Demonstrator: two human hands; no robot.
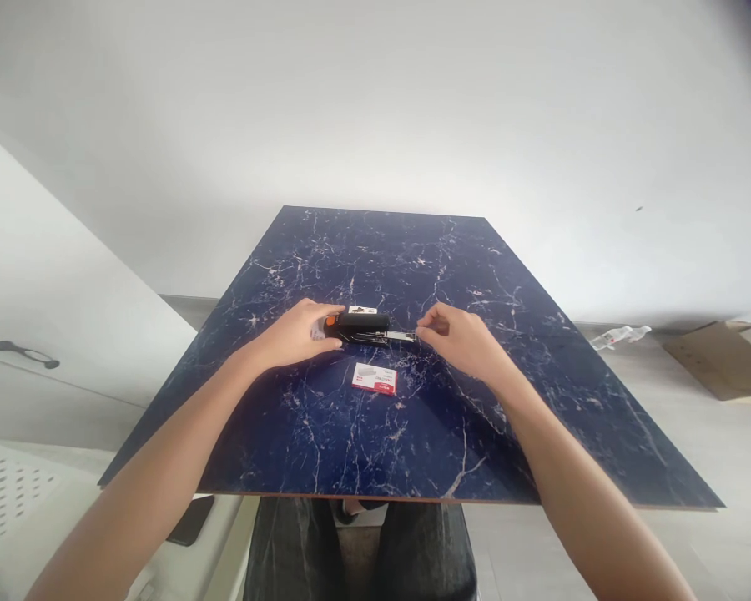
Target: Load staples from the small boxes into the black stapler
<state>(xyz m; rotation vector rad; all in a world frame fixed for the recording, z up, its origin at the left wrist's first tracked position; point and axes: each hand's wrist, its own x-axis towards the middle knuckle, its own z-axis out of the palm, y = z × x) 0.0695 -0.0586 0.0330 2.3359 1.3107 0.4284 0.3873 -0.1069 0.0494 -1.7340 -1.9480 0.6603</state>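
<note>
A black stapler [366,324] with an orange part at its left end lies on the dark blue marbled table [363,259]. My left hand [304,331] grips that left end between thumb and fingers. From the stapler's right side sticks out a thin metal staple tray [400,335]. At the tip of this tray, my right hand [454,334] has thumb and fingertips pinched together; whether a staple strip is between them is too small to tell. A red and white staple box [374,378] lies just in front of the stapler. Behind the stapler is a small white card [362,310], partly covered.
A white cabinet with a dark handle [26,354] stands on the left. On the floor to the right are a clear plastic bottle [621,336] and a cardboard box [723,359]. A dark phone-like slab [191,519] lies below the table's front left edge.
</note>
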